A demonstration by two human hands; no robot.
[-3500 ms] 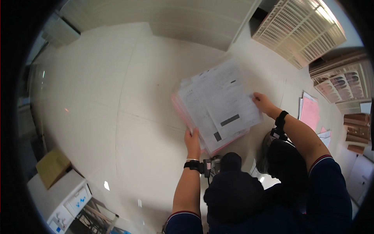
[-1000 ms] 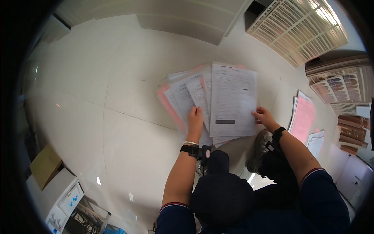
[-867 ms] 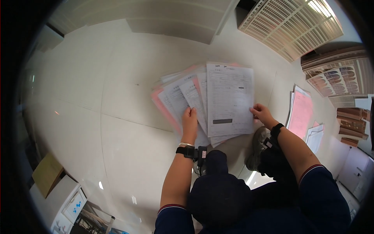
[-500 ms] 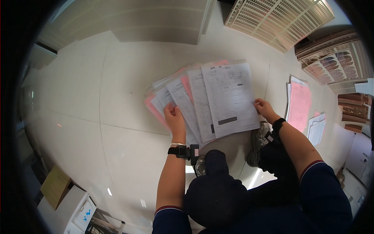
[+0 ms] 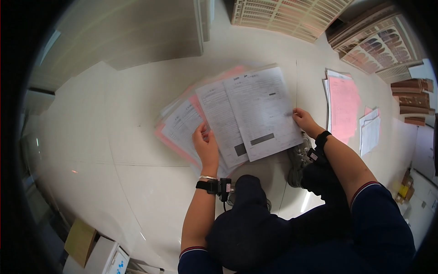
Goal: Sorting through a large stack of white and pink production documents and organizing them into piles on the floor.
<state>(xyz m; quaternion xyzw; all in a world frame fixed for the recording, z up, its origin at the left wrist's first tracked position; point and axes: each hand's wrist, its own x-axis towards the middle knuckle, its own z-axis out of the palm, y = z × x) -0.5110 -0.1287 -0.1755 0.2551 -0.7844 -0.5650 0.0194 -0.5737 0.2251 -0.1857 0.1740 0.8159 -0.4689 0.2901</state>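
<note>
While my left hand (image 5: 206,145) is pressing the fanned papers (image 5: 228,118), right hand (image 5: 306,122) is pinching the top sheet (image 5: 264,112); I'm judging looser pink sheets could slide out.

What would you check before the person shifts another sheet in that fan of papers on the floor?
1. Left hand rests flat on the fanned papers: ok.
2. Right hand grips the right edge of the top white sheet: ok.
3. Sheets overlap, but each one's edge shows: ok.
4. Separate pink stack lies apart on the right, untouched: ok.
5. Print in the picture sharp enough to tell which sheet is which: cannot tell.
6. Bare floor to the left for spreading further: ok.
</note>
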